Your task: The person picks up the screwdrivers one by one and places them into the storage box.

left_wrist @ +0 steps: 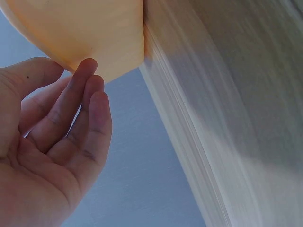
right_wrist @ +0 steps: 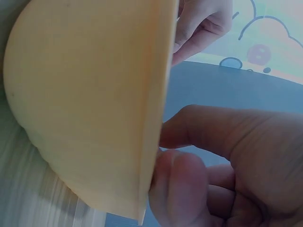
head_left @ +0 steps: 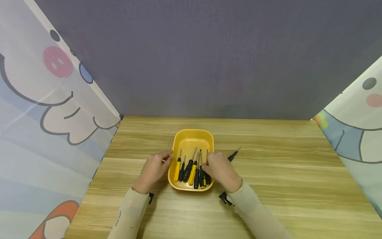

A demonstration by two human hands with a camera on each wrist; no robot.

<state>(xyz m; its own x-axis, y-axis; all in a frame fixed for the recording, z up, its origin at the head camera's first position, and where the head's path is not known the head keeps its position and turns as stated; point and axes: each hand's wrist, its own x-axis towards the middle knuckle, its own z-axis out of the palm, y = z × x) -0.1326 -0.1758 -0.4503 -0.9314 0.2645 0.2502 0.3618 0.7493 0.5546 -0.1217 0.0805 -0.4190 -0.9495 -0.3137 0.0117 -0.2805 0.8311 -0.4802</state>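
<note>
A yellow tray (head_left: 191, 132) with several screwdrivers lying side by side is between the hands in the head view. Handles are yellow, black, or black with yellow. My left hand (head_left: 154, 167) pinches the tray's left rim, fingertips against the outer wall (left_wrist: 113, 38) in the left wrist view. Reaching over the right rim, my right hand (head_left: 220, 167) has curled fingers around the rightmost black-handled screwdriver (head_left: 208, 179); its middle is hidden under the hand. In the right wrist view, the tray wall (right_wrist: 85, 94) hides what the fingertips (right_wrist: 187, 179) touch.
Another black screwdriver (head_left: 234, 154) lies on the wooden table (head_left: 283, 159) beyond my right hand, partly covered by it. A grey wall (head_left: 209, 66) stands behind the table. Cartoon-printed sheets (head_left: 27, 132) hang at both sides.
</note>
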